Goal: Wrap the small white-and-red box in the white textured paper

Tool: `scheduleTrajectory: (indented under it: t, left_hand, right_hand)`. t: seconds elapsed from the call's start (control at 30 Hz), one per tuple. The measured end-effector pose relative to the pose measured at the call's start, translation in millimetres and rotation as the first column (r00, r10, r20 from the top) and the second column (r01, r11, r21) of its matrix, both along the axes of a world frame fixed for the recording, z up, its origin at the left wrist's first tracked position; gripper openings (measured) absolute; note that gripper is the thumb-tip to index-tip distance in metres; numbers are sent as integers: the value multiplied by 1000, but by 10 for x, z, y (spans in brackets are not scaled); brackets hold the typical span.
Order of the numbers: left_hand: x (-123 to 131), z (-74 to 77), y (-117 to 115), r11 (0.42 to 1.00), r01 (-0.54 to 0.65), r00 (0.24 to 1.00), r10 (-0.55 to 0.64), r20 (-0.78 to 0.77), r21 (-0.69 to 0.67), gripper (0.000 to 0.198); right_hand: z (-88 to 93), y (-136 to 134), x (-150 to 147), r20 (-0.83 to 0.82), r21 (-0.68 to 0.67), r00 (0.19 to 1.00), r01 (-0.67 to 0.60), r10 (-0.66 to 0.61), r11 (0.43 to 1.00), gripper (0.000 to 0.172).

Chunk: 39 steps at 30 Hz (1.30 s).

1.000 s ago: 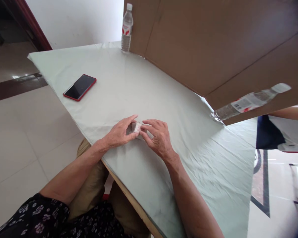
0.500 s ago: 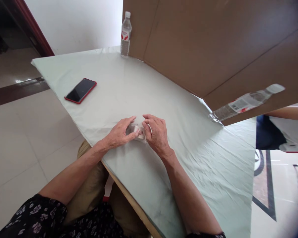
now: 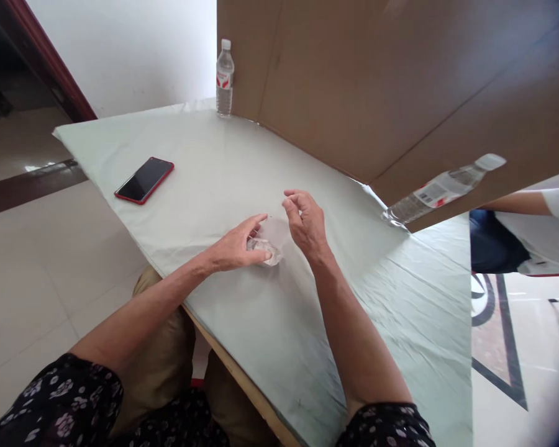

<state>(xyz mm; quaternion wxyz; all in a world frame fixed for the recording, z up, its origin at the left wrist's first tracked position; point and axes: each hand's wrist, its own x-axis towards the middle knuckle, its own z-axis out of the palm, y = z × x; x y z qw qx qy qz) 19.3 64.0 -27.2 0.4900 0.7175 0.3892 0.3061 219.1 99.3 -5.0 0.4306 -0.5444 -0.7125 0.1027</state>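
My left hand (image 3: 236,247) rests on the table near its front edge and pinches a small whitish packet (image 3: 266,251) that lies on the pale green cloth (image 3: 214,174). A thin clear film seems to stretch up from the packet to my right hand (image 3: 307,222). That hand is raised just to the right of it, with thumb and fingers pinched together on the film's upper end. Both forearms reach in from the bottom of the view.
A red phone (image 3: 144,180) lies face up at the left. One water bottle (image 3: 224,79) stands at the far corner, another (image 3: 440,188) against a large cardboard screen (image 3: 377,87). Behind the screen at right is another person's arm (image 3: 522,202).
My right hand has lifted away from the packet, up and to the right, drawing the clear film with it. My left hand stays on the packet. The view has shifted slightly.
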Motion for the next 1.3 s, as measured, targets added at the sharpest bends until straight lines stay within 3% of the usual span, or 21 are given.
scheduleTrajectory:
  t: [0.1,0.2,0.4,0.57,0.67,0.77,0.87,0.93,1.0,1.07,1.13,1.2,1.3]
  left_hand:
    - [45,-80,51,985,-47,971,85,223,-168,61]
    - [47,-95,66,962,-68,945,148,292,-265,37]
    - [16,-64,97,930,-30,946,145,289,-367,33]
    - [8,-148,108,911,-52,931,193,311,-409,48]
    - [8,-154,92,913,-32,912,193,362,-406,53]
    - [1,-142,90,925,-55,899,210,385,-377,49]
    - [-17,-142,107,926,-119,905,250,343,-359,44]
    - [-30,-141,112,937,-183,922,269,279,-298,41]
    - [-40,-135,101,950,-290,933,307,188,-115,37]
    - [-44,-128,75,915,-378,925,367,100,142,34]
    - [-42,-129,41,873,-370,922,387,12,317,33]
    - [-39,-140,16,885,-302,930,355,-92,355,33]
    - [-50,-164,21,926,-264,929,319,-186,270,24]
  right_hand:
    - [-56,169,36,-59,-42,998,-17,14,999,17]
    - [-79,344,45,-103,-57,994,-42,36,997,17]
    - [-32,563,34,-200,-64,980,-15,2,998,18]
    - [50,96,3,-262,13,948,193,-182,981,19]
    - [39,-276,-72,-96,-120,973,200,-212,972,27]
    - [-30,-424,-115,154,-220,966,240,-210,945,38]
    - [-103,-354,-31,236,-238,933,326,-271,915,45]
    - [-144,-276,78,213,-311,932,348,-292,884,54]
    - [-190,-222,181,169,-425,949,313,-266,849,64]
    - [-239,-204,245,109,-504,974,226,-199,834,68]
    - [-280,-210,259,49,-502,990,138,-131,854,67]
    - [-300,-222,238,0,-447,995,87,-97,890,67]
    - [-294,-232,196,-66,-376,995,38,-68,926,68]
